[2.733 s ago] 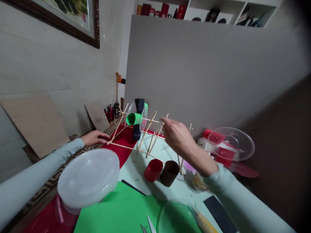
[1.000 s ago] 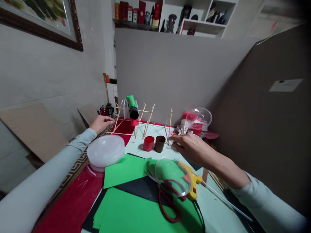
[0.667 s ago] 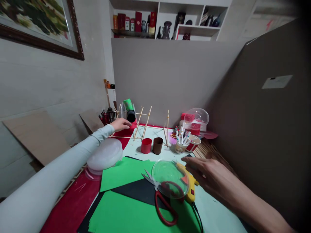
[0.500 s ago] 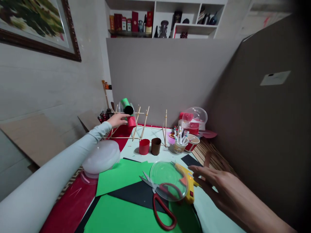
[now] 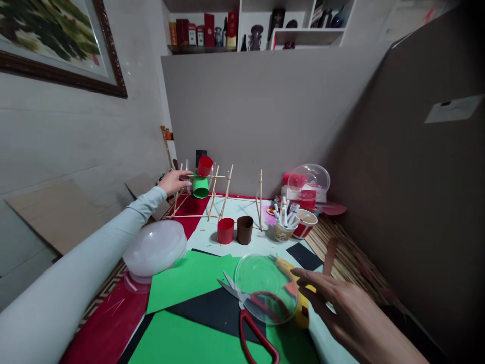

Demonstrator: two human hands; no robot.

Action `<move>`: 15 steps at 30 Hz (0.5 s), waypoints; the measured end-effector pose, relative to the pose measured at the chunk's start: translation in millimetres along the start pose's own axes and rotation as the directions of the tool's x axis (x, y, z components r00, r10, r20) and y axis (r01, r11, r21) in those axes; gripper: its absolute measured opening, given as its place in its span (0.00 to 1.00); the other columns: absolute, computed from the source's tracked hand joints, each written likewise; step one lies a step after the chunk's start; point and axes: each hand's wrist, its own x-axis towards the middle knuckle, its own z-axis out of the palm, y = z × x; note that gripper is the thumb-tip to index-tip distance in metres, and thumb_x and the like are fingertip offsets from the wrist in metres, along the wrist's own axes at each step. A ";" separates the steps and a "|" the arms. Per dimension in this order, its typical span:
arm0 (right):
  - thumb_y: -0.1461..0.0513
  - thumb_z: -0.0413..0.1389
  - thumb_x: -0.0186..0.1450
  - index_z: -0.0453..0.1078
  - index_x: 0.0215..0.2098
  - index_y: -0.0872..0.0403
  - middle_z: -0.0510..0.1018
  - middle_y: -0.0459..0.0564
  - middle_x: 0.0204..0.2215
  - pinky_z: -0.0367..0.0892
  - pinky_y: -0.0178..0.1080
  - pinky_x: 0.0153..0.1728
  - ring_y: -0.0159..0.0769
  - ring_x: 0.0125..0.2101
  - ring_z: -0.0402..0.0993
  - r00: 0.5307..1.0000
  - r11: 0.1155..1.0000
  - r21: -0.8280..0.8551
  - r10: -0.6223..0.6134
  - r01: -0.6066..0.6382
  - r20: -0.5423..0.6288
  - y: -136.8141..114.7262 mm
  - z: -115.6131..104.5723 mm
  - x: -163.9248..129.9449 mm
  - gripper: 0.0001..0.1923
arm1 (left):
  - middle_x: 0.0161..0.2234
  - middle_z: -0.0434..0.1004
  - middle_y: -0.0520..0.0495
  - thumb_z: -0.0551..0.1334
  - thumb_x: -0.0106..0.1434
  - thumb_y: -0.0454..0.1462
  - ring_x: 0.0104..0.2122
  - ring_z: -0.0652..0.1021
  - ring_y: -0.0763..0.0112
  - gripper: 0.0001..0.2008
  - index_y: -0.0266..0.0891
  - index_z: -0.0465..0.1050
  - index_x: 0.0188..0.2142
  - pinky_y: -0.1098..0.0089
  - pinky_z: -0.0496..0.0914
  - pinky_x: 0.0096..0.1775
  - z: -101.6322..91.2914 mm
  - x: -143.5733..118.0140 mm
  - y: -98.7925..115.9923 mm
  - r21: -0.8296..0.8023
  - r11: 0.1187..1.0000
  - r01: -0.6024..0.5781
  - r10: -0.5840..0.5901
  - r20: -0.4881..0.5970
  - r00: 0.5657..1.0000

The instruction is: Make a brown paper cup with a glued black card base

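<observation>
My left hand (image 5: 176, 181) reaches out at the far left, fingers apart, beside a wheel of paper cups on a thin crossbar. A red cup (image 5: 205, 166) is at its top, a green cup (image 5: 200, 187) hangs below with its mouth toward me, and a black one (image 5: 200, 154) shows behind. The crossbar rests on a frame of wooden sticks (image 5: 226, 192). Over the near right side hovers my right hand (image 5: 335, 298), fingers stretched and empty. Partly behind it lies a yellow glue gun (image 5: 303, 309), next to a clear round lid (image 5: 261, 270) that overlaps red-handled scissors (image 5: 257, 333).
A red cup (image 5: 226, 231) and a brown cup (image 5: 245, 230) stand mid-table. A tub of markers (image 5: 284, 231) is to their right. Green paper (image 5: 182, 283) and black paper (image 5: 215, 313) cover the front. A whitish round container (image 5: 155, 247) sits under my left forearm.
The cup wheel has turned: a red cup is now on top and a green one at the bottom. My left hand has drawn slightly left, off the cups. The right hand stays hovering.
</observation>
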 end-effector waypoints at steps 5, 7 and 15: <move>0.60 0.46 0.71 0.75 0.56 0.48 0.87 0.54 0.42 0.80 0.41 0.32 0.46 0.35 0.87 1.000 0.998 0.056 -0.011 0.012 -0.020 0.8 3.6 0.9 0.21 | 0.55 0.75 0.41 0.64 0.69 0.42 0.49 0.79 0.58 0.19 0.38 0.71 0.56 0.52 0.77 0.49 -1.9 -4.8 4.9 0.013 1.000 -0.019 0.019 -0.024 1.000; 0.61 0.46 0.71 0.76 0.54 0.49 0.87 0.54 0.39 0.79 0.40 0.30 0.45 0.32 0.86 0.999 0.998 0.066 0.014 -0.012 -0.028 3.2 6.0 1.5 0.20 | 0.54 0.76 0.41 0.64 0.69 0.42 0.49 0.79 0.58 0.18 0.38 0.72 0.55 0.53 0.77 0.48 -3.9 -9.5 9.1 0.009 1.000 -0.028 0.028 -0.042 0.999; 0.62 0.51 0.68 0.80 0.47 0.57 0.87 0.56 0.36 0.72 0.35 0.30 0.41 0.31 0.84 0.988 0.990 0.095 0.113 -0.104 -0.100 18.2 18.3 10.4 0.17 | 0.48 0.82 0.43 0.65 0.65 0.43 0.47 0.81 0.58 0.19 0.37 0.77 0.53 0.53 0.74 0.54 16.6 -86.3 44.4 -0.074 0.991 -0.111 0.101 -0.134 0.986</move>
